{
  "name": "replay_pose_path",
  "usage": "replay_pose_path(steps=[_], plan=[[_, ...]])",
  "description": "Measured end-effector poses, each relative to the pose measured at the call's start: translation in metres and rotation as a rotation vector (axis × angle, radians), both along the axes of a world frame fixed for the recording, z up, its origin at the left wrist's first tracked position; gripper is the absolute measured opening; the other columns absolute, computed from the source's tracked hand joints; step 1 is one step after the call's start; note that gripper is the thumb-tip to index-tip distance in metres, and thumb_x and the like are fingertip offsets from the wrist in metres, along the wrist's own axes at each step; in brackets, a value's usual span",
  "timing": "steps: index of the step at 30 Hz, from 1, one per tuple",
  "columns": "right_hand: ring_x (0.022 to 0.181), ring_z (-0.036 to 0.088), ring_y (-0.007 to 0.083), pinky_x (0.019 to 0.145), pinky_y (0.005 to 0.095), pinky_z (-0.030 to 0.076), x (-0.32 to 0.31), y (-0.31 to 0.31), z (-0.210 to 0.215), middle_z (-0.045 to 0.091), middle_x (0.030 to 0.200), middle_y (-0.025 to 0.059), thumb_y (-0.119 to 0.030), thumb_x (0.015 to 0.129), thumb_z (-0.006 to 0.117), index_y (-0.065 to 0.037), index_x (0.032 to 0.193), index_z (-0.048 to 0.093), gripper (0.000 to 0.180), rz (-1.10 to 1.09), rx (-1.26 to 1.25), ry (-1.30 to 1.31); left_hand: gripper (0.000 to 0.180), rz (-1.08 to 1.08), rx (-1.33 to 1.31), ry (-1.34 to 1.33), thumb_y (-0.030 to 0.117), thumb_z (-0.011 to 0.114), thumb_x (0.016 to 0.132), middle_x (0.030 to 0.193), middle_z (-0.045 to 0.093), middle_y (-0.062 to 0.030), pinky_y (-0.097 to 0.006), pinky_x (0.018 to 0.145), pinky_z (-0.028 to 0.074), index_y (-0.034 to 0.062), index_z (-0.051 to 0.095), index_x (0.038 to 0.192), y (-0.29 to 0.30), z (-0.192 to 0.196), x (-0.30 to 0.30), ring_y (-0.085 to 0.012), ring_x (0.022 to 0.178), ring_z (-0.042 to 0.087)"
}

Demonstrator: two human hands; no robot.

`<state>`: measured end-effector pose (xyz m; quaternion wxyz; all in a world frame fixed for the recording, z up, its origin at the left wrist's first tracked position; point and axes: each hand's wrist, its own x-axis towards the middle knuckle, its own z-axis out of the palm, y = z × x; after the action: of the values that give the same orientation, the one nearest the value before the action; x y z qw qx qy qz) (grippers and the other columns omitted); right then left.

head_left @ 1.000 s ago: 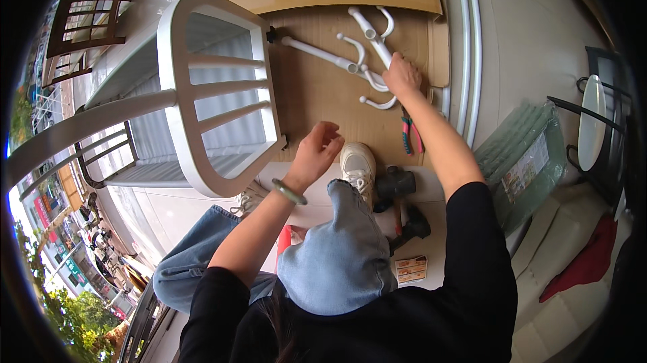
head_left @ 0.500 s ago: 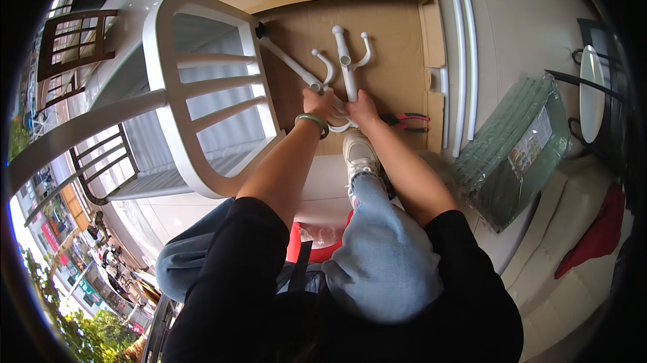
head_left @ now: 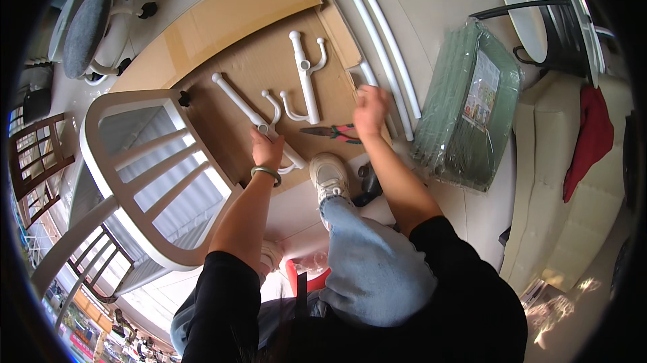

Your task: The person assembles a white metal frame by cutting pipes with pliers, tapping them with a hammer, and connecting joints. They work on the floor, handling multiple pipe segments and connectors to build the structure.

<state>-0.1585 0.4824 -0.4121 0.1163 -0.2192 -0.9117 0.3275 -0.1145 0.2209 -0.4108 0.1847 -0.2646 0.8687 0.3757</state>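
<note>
My left hand (head_left: 267, 149) is closed round the lower part of a white hooked rod (head_left: 237, 102), which lies slanted on flattened cardboard (head_left: 222, 67). The rod has a rounded knob at its far end and a curved hook at its side. A second white hooked rod (head_left: 306, 83) lies to its right, untouched. Pliers (head_left: 331, 132) with red and black handles rest below that one. My right hand (head_left: 371, 110) is over the cardboard's right edge with its fingers curled. Beside its fingertips a short white tube (head_left: 366, 73) shows; whether the hand grips it is hidden.
Two long white tubes (head_left: 381, 26) lie on the floor at right. Beyond them is a plastic-wrapped stack of green trays (head_left: 465, 107). A white-framed chair (head_left: 101, 120) lies tipped over at left. My shoe (head_left: 330, 178) stands at the cardboard's near edge. A cream sofa (head_left: 539, 181) is at far right.
My right hand has let go of the second hooked rod and moved right to the cardboard's edge. The left hand stays on its rod. The view has turned and shifted, uncovering the pliers.
</note>
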Motion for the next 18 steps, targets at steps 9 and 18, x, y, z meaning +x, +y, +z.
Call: replay_pose_path(steps=[9,18], plan=[[0.095,0.063,0.0396,0.083,0.0452,0.051,0.015,0.097,-0.008,0.065,0.099,0.0239,-0.017,0.077,0.069,0.0,0.092,0.059,0.024,0.289,0.189,-0.604,0.081,-0.072,0.007,-0.124,0.024,0.071,0.074,0.118,0.057,-0.0202,-0.044,0.086,0.05,0.0124,0.028,0.141,-0.002,0.002,0.021,-0.0368,0.098,0.062],[0.072,0.063,0.0413,0.067,0.0487,0.048,0.045,0.073,0.063,0.064,0.08,0.0261,-0.037,0.086,0.062,0.004,0.08,0.058,0.042,0.093,0.032,-0.39,0.068,-0.092,0.096,0.23,0.025,0.071,0.082,0.11,0.056,-0.0214,-0.039,0.086,0.05,-0.0002,0.037,0.135,-0.003,0.108,-0.015,-0.0304,0.102,0.058]])
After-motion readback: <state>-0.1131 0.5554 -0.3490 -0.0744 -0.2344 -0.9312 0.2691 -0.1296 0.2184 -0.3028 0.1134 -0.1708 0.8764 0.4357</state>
